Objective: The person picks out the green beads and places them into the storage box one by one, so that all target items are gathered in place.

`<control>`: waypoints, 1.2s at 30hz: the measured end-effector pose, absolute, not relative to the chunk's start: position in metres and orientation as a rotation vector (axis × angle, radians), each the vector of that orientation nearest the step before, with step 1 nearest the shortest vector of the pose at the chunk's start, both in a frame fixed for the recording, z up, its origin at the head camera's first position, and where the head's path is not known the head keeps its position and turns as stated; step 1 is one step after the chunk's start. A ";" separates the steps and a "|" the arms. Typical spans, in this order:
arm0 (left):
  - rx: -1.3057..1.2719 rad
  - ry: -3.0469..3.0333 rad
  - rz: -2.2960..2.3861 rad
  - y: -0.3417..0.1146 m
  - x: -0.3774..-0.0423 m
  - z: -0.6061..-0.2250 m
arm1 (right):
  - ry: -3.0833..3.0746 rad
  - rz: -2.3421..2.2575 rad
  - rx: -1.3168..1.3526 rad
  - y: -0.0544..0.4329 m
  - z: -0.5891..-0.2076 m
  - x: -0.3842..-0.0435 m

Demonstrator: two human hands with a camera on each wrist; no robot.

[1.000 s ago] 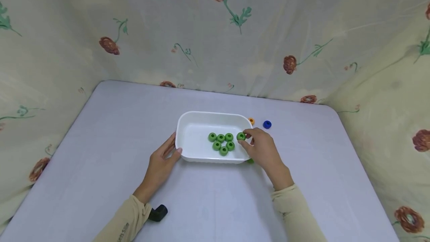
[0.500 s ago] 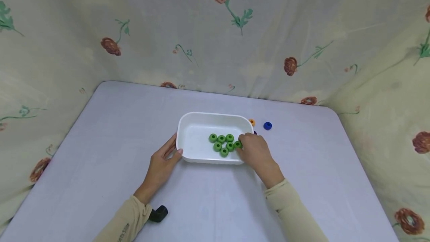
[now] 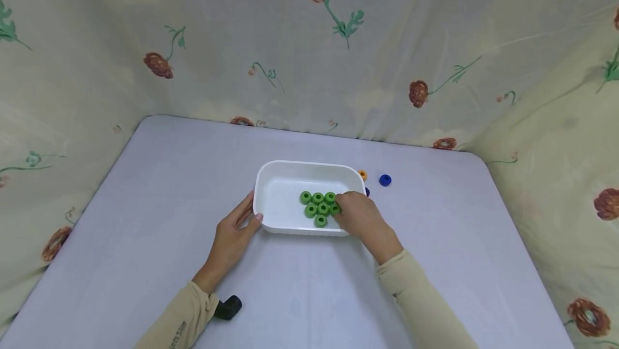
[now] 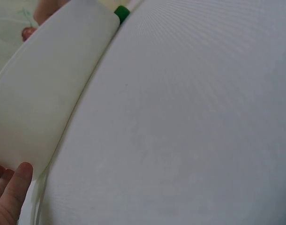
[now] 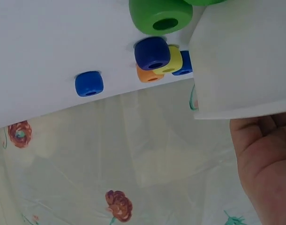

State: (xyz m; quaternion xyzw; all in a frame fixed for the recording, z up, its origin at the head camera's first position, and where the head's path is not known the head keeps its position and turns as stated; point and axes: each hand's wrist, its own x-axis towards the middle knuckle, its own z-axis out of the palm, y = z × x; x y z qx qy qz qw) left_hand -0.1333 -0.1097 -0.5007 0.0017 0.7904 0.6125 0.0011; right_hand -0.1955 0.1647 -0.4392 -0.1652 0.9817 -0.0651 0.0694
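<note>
Several green wooden beads [image 3: 311, 210] lie clustered in a white rectangular tray [image 3: 280, 190]. My left hand [image 3: 232, 244] grips the tray's near left corner, thumb on the front side and fingers along the left end; in the left wrist view a fingertip touches the outer wall [image 4: 63, 89]. Reaching over the right rim, my right hand [image 3: 362, 217] pinches a green bead [image 3: 335, 208] at the right of the cluster. Its fingertips are mostly hidden behind the hand in the head view, and behind the tray wall in the right wrist view.
Outside the tray's right end lie a green bead [image 5: 161, 18], a dark blue bead [image 5: 152, 52], a yellow bead [image 5: 171, 61], an orange bead [image 3: 362, 175] and a blue bead [image 3: 384, 180]. A black curved object [image 3: 228, 307] sits by my left sleeve. Floral cloth hangs behind the table.
My right hand has brought a green bead down from over the tray's right side into the cluster and moved left. A few beads have shifted. My left hand stays on the tray.
</note>
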 end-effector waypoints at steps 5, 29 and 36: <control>0.011 2.483 1.928 -0.109 -0.133 -0.501 | 2.927 -0.255 -0.498 0.164 -0.442 -0.197; 0.029 2.491 1.924 -0.110 -0.129 -0.501 | 2.987 -0.698 -0.448 0.184 -0.430 -0.191; 0.037 2.490 1.930 -0.109 -0.132 -0.501 | 3.123 -1.000 -0.286 0.209 -0.432 -0.187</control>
